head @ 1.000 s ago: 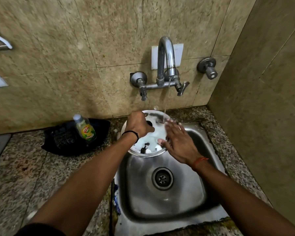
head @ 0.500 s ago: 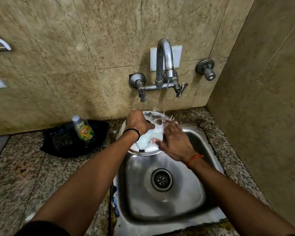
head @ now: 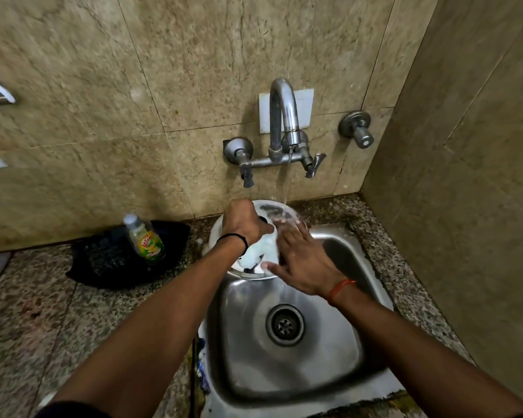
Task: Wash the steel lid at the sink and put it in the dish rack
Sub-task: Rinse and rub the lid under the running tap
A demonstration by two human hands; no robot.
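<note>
The round steel lid (head: 261, 254), white with foam, is held tilted over the far left corner of the steel sink (head: 338, 351). My left hand (head: 244, 222) grips the lid's black knob at its middle. My right hand (head: 299, 257) lies flat on the lid's soapy face with fingers spread, fingertips under the thin stream of water from the tap (head: 283, 116). The lid's lower right part is hidden behind my right hand.
A dish soap bottle (head: 145, 239) stands on a black tray (head: 103, 260) on the granite counter left of the sink. Tiled walls close in behind and on the right. A drain (head: 284, 324) sits at the sink's middle.
My right hand has slid up across the lid's face toward the water stream, spreading foam. My left hand has kept its grip on the knob.
</note>
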